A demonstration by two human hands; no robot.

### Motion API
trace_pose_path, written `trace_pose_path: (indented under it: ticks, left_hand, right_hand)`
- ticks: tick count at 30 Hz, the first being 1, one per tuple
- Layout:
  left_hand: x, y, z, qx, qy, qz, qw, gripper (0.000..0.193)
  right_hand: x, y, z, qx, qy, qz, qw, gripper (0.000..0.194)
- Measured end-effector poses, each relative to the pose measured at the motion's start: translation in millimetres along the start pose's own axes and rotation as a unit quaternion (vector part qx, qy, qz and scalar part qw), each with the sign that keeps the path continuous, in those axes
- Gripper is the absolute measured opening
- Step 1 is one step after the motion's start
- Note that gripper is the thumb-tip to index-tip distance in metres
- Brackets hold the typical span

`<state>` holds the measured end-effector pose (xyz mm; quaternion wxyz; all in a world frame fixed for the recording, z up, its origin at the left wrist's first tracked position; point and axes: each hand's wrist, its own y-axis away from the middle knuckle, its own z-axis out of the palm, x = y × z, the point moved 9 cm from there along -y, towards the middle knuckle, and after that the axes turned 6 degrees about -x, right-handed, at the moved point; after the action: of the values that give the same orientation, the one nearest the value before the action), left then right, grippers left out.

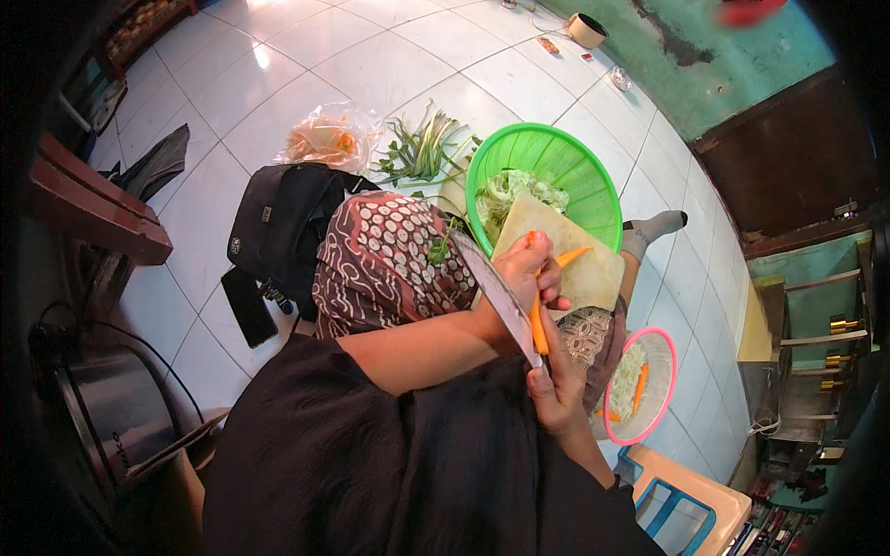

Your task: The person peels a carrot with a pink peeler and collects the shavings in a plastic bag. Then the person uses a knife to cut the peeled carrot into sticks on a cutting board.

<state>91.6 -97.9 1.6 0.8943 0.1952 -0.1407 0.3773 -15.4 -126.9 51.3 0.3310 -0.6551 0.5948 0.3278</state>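
My left hand grips a peeled carrot over my lap, and an orange carrot end juts out past its fingers. In my right hand is the handle end of a broad-bladed knife. The carrot's near end lies between the blade and my right fingers. Beneath my left hand, a pale cutting board rests tilted against a green plastic basket with shredded cabbage inside. A pink-rimmed basket at the right holds pale shreds and carrots.
Beyond my patterned cloth lie spring onions and a plastic bag with orange contents. A black bag and a phone are at left. A plastic stool stands at lower right; a sock-covered foot shows beyond the green basket.
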Motion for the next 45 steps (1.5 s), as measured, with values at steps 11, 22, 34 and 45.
trace_pose_path:
  ticks: [11,22,34,45]
  left_hand:
    - [-32,-17,-26,0.025,0.162,-0.149,0.975,0.014]
    - [-52,-7,-24,0.053,0.181,-0.191,0.963,0.009]
    - [-44,1,-15,0.011,0.124,-0.136,0.983,0.010]
    - [-31,-6,-8,-0.059,0.078,-0.194,0.976,0.053]
  right_hand:
    - [7,-3,10,-0.018,-0.030,0.019,0.999,0.062]
    - [14,1,13,-0.039,-0.074,0.019,0.996,0.064]
    - [14,-1,12,-0.054,-0.125,0.020,0.990,0.061]
    - [-6,-4,6,-0.032,-0.045,-0.052,0.997,0.057]
